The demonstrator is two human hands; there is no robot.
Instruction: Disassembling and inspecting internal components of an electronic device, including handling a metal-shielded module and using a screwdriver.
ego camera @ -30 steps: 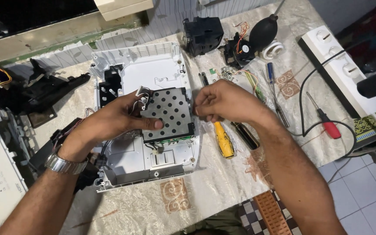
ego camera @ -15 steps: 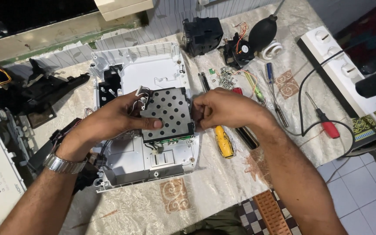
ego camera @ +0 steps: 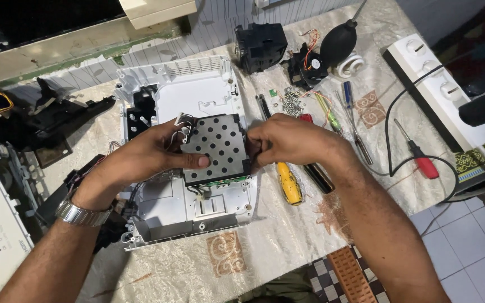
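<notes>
Both forearms bare, no sleeves in view, no gloves. Left hand [ego camera: 147, 157]: metal link wristwatch [ego camera: 79, 213] on wrist, silver-coloured, polished band w/ bright highlights, sits snug just above the hand. No rings seen on its fingers. Right hand [ego camera: 290, 140]: nothing worn, wrist bare, no rings visible. Nails short where visible, e.g. left thumb.

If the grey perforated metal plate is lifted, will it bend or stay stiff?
The grey perforated metal plate probably stays stiff: it looks flat between the left hand and right hand. It is likely light, being thin and full of holes. White wires at its corner may tug back.
</notes>
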